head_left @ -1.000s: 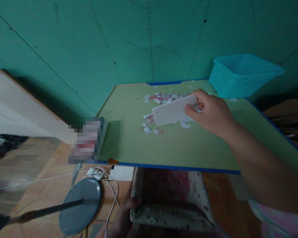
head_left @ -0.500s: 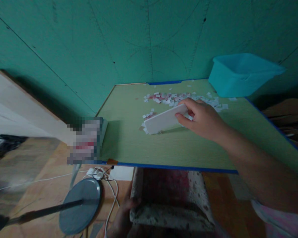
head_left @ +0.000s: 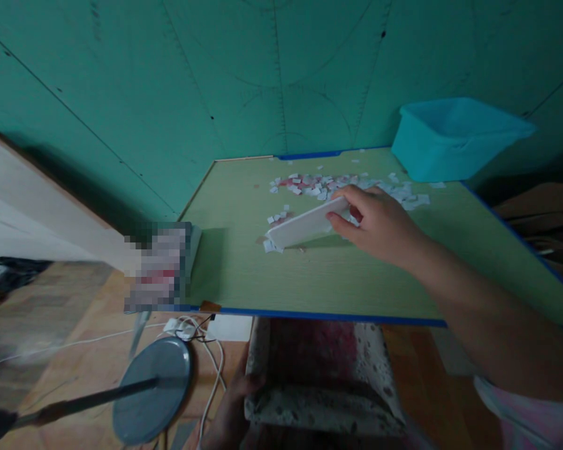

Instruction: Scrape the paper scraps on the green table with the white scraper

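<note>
My right hand grips a flat white rectangular plate by its right end, thumb on the near side. The plate stands tilted on its long edge over the table, beside small white paper pieces at its left end. A larger scatter of white and pinkish pieces lies behind it, partly hidden by my right hand. Below the table's front edge, my left hand holds the left side of an open speckled container with a reddish inside. Part of that hand is in shadow.
The pale green table has blue edging and meets a green wall. A turquoise bin stands at the back right. At the left are a blurred-out box, a round grey stand base and white cables.
My right hand has shifted the white plate slightly left and away from me. The view has moved a little too. My left hand stays on the container.
</note>
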Demonstrator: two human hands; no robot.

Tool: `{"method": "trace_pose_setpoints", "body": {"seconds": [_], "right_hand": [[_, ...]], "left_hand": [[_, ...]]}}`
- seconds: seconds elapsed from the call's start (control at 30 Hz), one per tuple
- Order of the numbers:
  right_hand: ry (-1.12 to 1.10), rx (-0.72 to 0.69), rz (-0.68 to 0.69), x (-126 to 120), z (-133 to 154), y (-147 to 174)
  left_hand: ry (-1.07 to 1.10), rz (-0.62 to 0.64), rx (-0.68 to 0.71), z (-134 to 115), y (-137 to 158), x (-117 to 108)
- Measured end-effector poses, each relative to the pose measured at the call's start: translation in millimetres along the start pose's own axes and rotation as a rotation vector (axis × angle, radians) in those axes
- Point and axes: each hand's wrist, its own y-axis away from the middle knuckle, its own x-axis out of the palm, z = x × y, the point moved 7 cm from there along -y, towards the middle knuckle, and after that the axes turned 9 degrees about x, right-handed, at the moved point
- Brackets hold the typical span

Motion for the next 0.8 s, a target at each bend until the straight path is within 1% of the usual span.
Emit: {"method": "trace_pose_setpoints", "body": {"seconds": [0.07,0.17,0.3,0.4,0.57,0.67,0.8], "right_hand": [[-0.005,0.020,-0.015,-1.2,-1.1,-0.3],[-0.010,0.104,-0.039,-5.4,-8.9,-2.6],[-0.006,0.206,-0.014,-1.5,-20.9,-6.0],[-0.035,0.287,0.003,2.6,-31.0,-8.2],[-0.066,0.410,-0.009,0.1,-47.8,-12.2],[-0.028,0.444,0.028,1.8,-51.7,-13.6],[0.005,0.452,0.109,7.8,-51.4,-12.8]], "left_hand": [[0.014,0.010,-0.012,1.0,1.0,1.1],[0.023,0.027,-0.021,1.3,2.7,4.3],[-0.014,0.037,-0.006,0.1,2.3,4.8],[-0.028,0.051,0.005,0.9,0.2,1.7],[-0.047,0.039,0.019,1.4,-1.2,-4.5],[-0.067,0.038,0.005,0.7,-0.4,-3.1],[-0.047,0.045,0.035,-1.5,-0.7,-1.3]]}}
